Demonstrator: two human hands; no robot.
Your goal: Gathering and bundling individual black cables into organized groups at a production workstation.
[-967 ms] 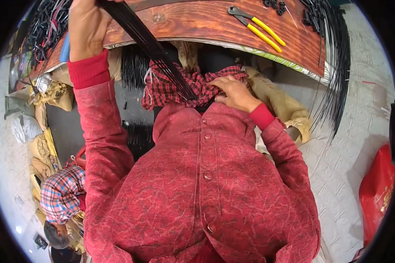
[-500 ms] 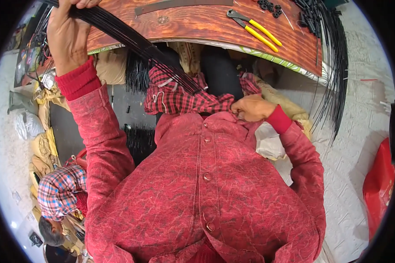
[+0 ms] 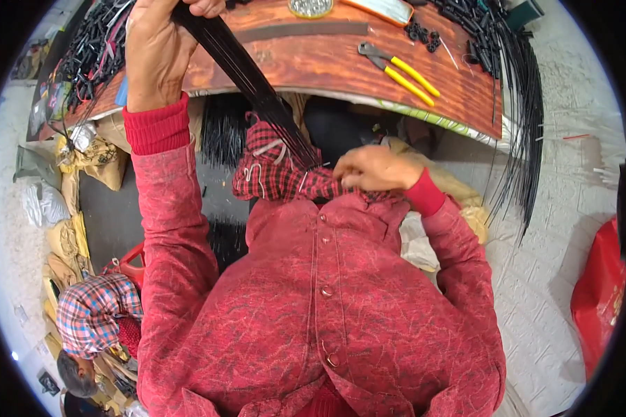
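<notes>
My left hand (image 3: pixel 158 52), raised over the table's near edge, is closed around the upper end of a bundle of thin black wires (image 3: pixel 247 80). The bundle slants down and to the right, its lower ends on the red-and-black checked cloth (image 3: pixel 271 174) across my lap. My right hand (image 3: pixel 384 169) is over the right part of this cloth, just right of the wire ends. Its fingers are curled inward and point left; whatever they may grip is hidden.
On the wooden table (image 3: pixel 306 59) lie yellow-handled pincers (image 3: pixel 403 76), a flat metal strip (image 3: pixel 299 31) and piles of black parts (image 3: pixel 94 66). Long black wires (image 3: pixel 528 139) hang off its right end. A person in a checked shirt (image 3: pixel 94 313) bends at lower left. A red bag (image 3: pixel 598 299) is at right.
My left hand has moved right with the wires, which now hang more steeply. My right hand has moved left and slightly up, toward the wire ends. More of the table's far side shows.
</notes>
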